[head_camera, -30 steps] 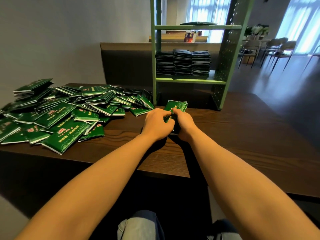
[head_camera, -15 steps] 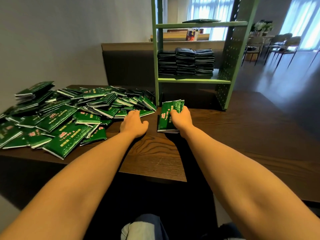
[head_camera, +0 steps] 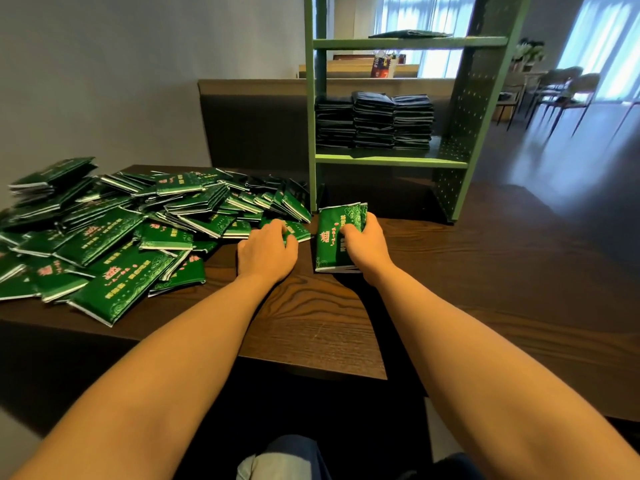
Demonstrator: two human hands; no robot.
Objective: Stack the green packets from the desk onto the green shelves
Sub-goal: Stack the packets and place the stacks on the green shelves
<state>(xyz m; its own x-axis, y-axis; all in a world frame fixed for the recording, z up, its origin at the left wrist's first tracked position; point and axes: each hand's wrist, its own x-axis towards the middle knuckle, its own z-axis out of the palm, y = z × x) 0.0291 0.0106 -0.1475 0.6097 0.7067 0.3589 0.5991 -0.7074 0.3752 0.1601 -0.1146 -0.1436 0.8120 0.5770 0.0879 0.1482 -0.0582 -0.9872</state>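
A big loose heap of green packets (head_camera: 114, 233) covers the left half of the dark wooden desk (head_camera: 467, 271). My right hand (head_camera: 365, 245) grips a small bundle of green packets (head_camera: 330, 239) resting on the desk just in front of the green shelves (head_camera: 391, 161). My left hand (head_camera: 266, 252) lies on the heap's right edge, fingers curled over one packet (head_camera: 298, 230). Three stacks of packets (head_camera: 374, 121) stand on the middle shelf. One flat packet (head_camera: 408, 33) lies on the top shelf.
A grey wall runs along the left behind the heap. A low partition stands behind the shelves. Chairs (head_camera: 561, 88) and a table are far back at the right. The desk's right half is bare wood. My knees show below the desk edge.
My left hand let go of the bundle and moved left onto the edge of the heap. My right hand kept the bundle, which now lies flatter on the desk.
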